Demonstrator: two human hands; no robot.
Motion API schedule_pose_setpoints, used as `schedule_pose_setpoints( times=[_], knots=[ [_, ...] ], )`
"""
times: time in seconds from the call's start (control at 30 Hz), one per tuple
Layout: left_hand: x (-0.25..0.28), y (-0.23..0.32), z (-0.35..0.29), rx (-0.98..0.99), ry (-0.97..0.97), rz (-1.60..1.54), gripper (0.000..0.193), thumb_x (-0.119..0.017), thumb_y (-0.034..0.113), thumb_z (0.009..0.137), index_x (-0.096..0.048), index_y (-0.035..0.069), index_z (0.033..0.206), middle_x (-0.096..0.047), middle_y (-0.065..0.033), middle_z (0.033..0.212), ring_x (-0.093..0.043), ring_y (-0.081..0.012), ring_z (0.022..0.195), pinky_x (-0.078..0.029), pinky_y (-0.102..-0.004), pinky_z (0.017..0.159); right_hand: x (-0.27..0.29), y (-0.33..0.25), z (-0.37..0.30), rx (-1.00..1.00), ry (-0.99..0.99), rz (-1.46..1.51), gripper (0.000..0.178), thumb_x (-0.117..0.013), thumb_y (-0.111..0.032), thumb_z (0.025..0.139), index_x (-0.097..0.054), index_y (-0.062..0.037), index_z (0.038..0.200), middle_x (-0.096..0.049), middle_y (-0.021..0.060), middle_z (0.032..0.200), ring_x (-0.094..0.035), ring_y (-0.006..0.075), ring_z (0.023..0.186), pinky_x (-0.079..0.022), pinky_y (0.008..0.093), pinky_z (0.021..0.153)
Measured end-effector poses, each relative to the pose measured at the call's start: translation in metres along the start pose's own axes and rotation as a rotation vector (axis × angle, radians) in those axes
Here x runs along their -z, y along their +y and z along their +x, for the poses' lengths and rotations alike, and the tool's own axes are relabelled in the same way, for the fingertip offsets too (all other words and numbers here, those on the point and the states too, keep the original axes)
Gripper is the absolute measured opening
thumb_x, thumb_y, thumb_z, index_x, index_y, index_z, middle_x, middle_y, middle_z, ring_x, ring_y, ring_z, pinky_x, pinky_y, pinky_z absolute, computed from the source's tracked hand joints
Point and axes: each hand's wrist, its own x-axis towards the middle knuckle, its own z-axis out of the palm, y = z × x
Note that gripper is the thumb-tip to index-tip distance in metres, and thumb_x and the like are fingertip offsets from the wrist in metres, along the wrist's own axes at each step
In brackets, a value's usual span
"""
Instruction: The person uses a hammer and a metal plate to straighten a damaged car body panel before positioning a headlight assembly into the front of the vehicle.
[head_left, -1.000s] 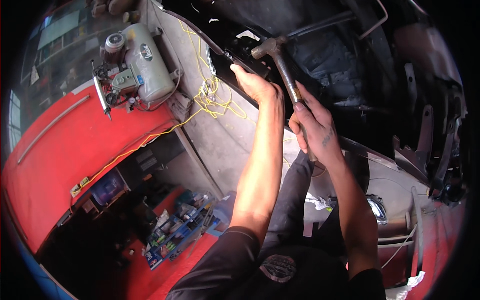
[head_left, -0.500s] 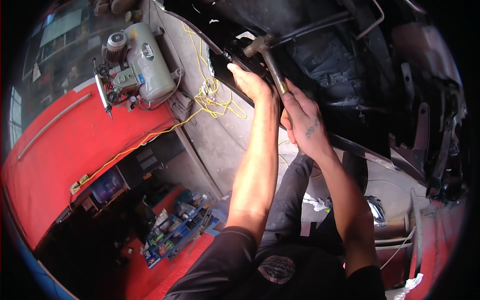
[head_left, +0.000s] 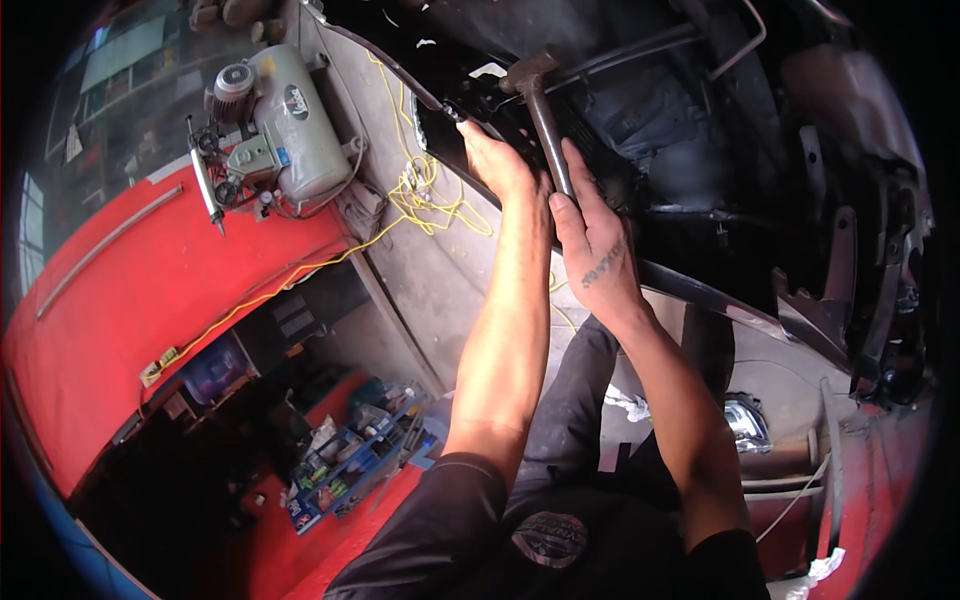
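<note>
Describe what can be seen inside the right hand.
The right hand holds a hammer, whose head and upper handle show beyond it. The lower handle and the palm cannot be seen: the back of the hand covers them.

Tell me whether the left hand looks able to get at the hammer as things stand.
Probably yes: the left hand is at the dark bodywork, near the hammer, and nothing visible blocks the bare upper handle; the right hand grips lower down. Depth is hard to judge.
</note>
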Motion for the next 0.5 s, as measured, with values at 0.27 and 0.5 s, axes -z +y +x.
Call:
schedule_pose_setpoints(
  times=[0.27, 0.5],
  knots=[
    [0.022, -0.05, 0.057, -0.207, 0.02, 0.239, 0.064, -0.038, 0.061, 0.108, -0.067, 0.004, 0.11, -0.071, -0.0133, 0.076, -0.072, -0.0246, 0.068, -0.057, -0.0371, 0.066, -0.006, 0.006, 0.01, -0.015, -0.152, -0.008, 0.054, -0.047, -0.016, 0.107, -0.04, -0.0001, 0.159, -0.056, 0.0245, 0.151, -0.056, 0.0297, 0.14, -0.04, 0.034, 0.115],
    [0.0, -0.008, 0.015, 0.205, 0.022, -0.371, 0.042, -0.043, 0.05, 0.111, -0.06, 0.013, 0.121, -0.063, -0.0056, 0.083, -0.059, -0.014, 0.055, -0.048, -0.0262, 0.043, 0.004, -0.02, -0.001, -0.099, 0.163, 0.121, 0.054, -0.046, -0.013, 0.108, -0.038, -0.0019, 0.16, -0.062, 0.0238, 0.142, -0.063, 0.0268, 0.129, -0.045, 0.0354, 0.109]
  ],
)
